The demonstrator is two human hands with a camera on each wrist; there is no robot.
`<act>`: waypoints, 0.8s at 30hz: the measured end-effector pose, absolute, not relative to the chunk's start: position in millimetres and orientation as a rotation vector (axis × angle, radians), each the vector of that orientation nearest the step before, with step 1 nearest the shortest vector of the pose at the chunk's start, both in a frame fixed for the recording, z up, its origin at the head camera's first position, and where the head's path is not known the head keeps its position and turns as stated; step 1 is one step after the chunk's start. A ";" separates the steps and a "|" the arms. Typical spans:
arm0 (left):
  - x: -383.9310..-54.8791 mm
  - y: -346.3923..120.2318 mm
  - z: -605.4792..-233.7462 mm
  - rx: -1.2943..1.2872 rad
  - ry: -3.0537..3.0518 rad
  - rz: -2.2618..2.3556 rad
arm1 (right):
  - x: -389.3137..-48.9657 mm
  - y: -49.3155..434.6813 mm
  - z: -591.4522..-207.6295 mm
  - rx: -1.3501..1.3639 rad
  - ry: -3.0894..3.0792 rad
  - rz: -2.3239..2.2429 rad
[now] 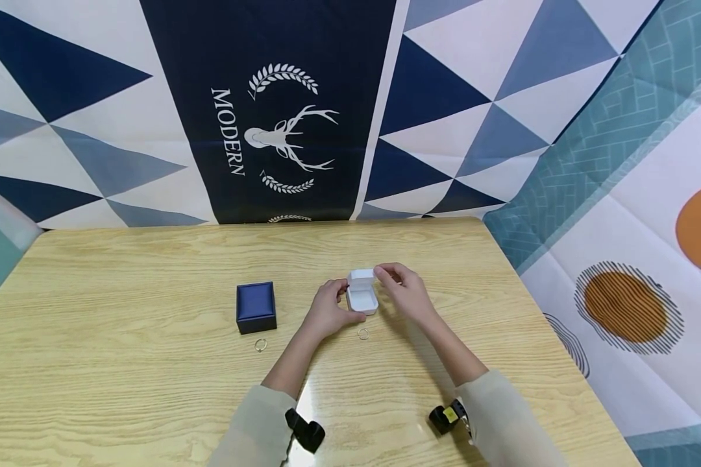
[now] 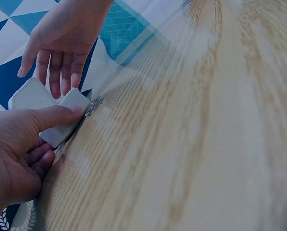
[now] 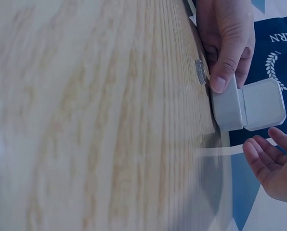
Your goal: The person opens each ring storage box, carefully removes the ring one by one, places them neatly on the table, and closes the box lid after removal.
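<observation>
A small white ring box (image 1: 362, 299) stands on the table with its hinged lid (image 3: 264, 103) raised. My left hand (image 1: 332, 307) grips the box from its left side, the thumb (image 2: 61, 115) laid across the front and the other fingers curled at the side and back. Beside the lid's right edge is my right hand (image 1: 405, 288), its fingers loosely extended and holding nothing; in the right wrist view those fingertips (image 3: 252, 147) lie just below the lid. A thin ring (image 1: 363, 334), sparkling in the right wrist view, is on the table in front of the box.
To the left is a dark blue box (image 1: 256, 307), its lid down, with a second ring (image 1: 260, 345) in front of it. The wooden table (image 1: 122, 363) meets a patterned cloth (image 1: 292, 117) at its back edge. More patterned cloth (image 1: 619, 259) hangs along the right.
</observation>
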State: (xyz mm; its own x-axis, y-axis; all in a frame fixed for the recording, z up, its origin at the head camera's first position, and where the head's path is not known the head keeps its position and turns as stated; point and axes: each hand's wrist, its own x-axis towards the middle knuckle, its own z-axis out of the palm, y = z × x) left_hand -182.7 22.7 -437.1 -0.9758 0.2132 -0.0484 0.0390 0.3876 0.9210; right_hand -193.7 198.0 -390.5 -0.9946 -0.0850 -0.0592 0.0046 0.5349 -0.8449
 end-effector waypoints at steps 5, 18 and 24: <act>-182.6 22.1 -436.7 0.234 2.481 1.641 | -195.2 196.0 -390.6 -0.055 2.638 -1.484; -182.1 21.8 -435.3 0.236 2.483 1.638 | -199.4 192.9 -389.2 -0.041 2.590 -1.529; -181.7 21.6 -436.1 0.242 2.482 1.631 | -193.8 187.0 -373.4 -0.033 2.539 -1.545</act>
State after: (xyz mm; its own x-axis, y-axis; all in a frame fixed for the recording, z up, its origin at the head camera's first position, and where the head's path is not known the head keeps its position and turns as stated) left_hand -181.7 21.6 -436.1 -0.9739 0.2224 -0.0457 0.0464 0.3917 0.9189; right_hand -193.8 187.0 -373.4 -0.9855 -0.1063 -0.1320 0.0684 0.4630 -0.8837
